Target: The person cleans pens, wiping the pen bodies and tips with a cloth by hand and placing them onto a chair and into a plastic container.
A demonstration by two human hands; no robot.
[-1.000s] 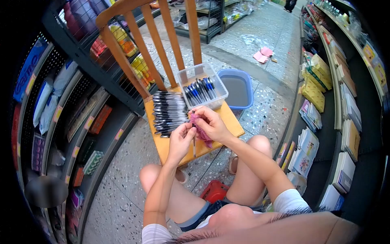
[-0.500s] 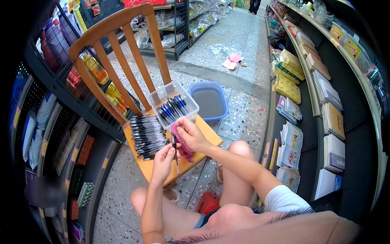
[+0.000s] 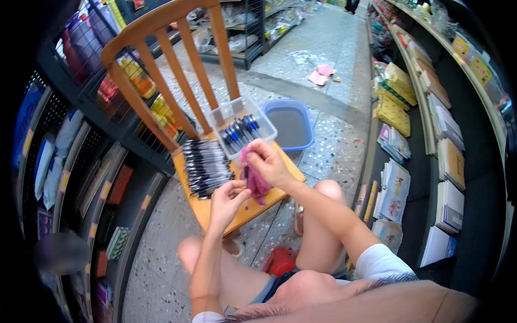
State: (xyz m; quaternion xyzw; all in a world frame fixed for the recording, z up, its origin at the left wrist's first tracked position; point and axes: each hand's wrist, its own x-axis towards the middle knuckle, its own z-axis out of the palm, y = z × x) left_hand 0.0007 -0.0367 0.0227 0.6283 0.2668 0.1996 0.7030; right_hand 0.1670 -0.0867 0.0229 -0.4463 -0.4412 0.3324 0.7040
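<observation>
Over the front of a wooden chair seat [image 3: 235, 219], my left hand [image 3: 228, 201] pinches a dark pen [image 3: 246, 175] held upright. My right hand [image 3: 265, 162] grips a pink-purple cloth [image 3: 256, 187], which hangs beside the pen and touches it. To the left on the seat lies a stack of clear pens with black caps [image 3: 205, 168], lined up side by side. Behind my hands, a clear plastic box [image 3: 269, 127] holds several blue and black pens [image 3: 240, 131], tilted against its side.
Beyond the seat, a blue basin [image 3: 309, 125] of greyish water stands on the floor. The chair's slatted back [image 3: 157, 72] rises behind the pens. Shelves [image 3: 431, 116] line the right, racks the left. A red object [image 3: 280, 261] lies between my legs. Far off, a person's dark legs show.
The view has shifted slightly. The cloth, earlier bunched around the pen, now hangs from my right hand beside it. The pen's lower part shows less than half a second ago.
</observation>
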